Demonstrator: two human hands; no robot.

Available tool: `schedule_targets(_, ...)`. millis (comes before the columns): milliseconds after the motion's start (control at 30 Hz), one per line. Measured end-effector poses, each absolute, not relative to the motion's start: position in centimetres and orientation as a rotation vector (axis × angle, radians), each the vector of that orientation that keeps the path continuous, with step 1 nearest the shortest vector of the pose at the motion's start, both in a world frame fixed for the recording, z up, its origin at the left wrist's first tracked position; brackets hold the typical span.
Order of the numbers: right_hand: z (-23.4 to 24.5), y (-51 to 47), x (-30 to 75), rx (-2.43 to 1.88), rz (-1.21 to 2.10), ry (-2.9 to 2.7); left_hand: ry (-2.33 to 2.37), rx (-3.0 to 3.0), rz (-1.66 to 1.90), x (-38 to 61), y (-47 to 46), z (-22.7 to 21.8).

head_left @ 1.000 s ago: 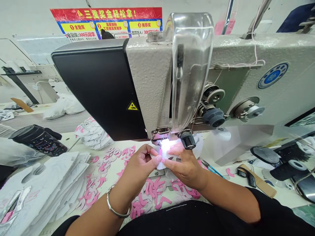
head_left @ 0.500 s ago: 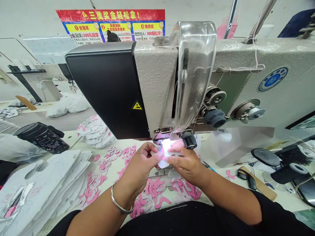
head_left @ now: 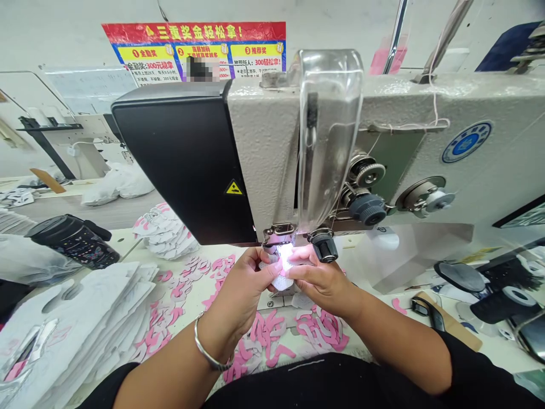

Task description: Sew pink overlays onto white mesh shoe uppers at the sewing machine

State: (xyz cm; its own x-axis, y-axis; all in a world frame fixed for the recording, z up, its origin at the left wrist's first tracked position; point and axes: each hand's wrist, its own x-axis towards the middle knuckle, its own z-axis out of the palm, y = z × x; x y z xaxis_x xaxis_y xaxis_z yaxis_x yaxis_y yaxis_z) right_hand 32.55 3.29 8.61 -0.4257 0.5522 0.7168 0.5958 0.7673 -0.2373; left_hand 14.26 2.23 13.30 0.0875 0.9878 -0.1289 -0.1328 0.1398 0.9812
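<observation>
Under the lit needle area of a sewing machine [head_left: 264, 153], a small white mesh fabric piece [head_left: 281, 282] with some pink on it is pinched between both hands. My left hand [head_left: 251, 278] grips its left side, thumb on top. My right hand [head_left: 326, 281] holds the right side, thumb and fingers closed on the edge. Glare from the lamp hides the needle and the exact stitching spot. Loose pink and white curved fabric pieces [head_left: 321, 329] lie scattered on the table around my hands.
At left lie a stack of white fabric panels [head_left: 97, 318], a black tumbler [head_left: 74, 241] and a round pile of white-pink pieces [head_left: 164, 230]. Right of my arm are a black clip-like object [head_left: 428, 311] and a black thread cone [head_left: 504, 304]. The machine head overhangs my hands.
The camera view has shifted slightly. Both hands keep their hold on the fabric piece by the needle, with the fingers slightly repositioned.
</observation>
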Motion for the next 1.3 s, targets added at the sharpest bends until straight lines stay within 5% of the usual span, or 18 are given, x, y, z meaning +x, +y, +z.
schedule_targets(1300,8.4,4.8,33.5,-0.786,0.216,-2.116,1.135,1.031,1.103,15.0,1.8,13.2)
